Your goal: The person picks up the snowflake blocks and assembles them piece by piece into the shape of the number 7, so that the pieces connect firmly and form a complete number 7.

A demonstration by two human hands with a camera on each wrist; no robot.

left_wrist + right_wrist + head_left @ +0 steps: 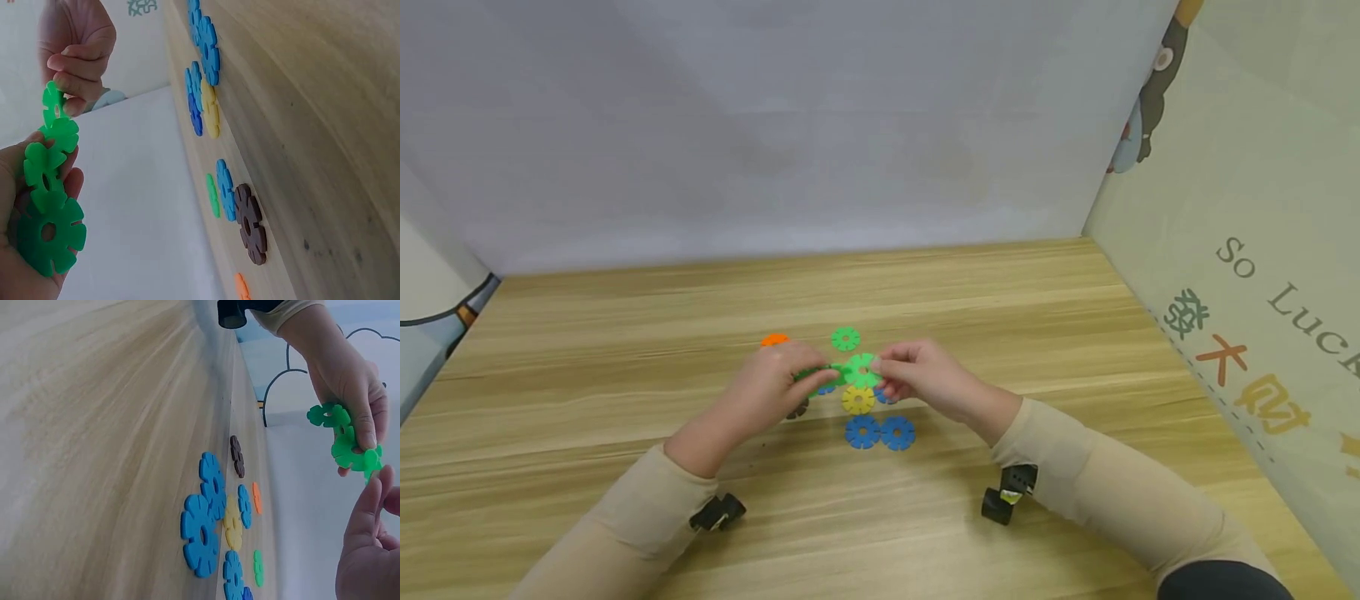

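Wood-grain table [1075, 333] carries loose snowflake discs, spread flat within easy reach. Nearest lie two blue discs [880, 432], then a yellow disc [857, 400]. Above these both hands hold a green disc chain [842, 372] off the table, probably so its slots can mate: the left hand [767, 392] curls round the joined pieces, the right hand [921, 379] pinches the end disc. Farther off rest an orange disc [774, 340] and a green disc [846, 338]

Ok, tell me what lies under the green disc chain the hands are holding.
Below the green disc chain a yellow disc lies on the wooden table, with blue discs nearer the person. The left hand and right hand partly cover other discs.
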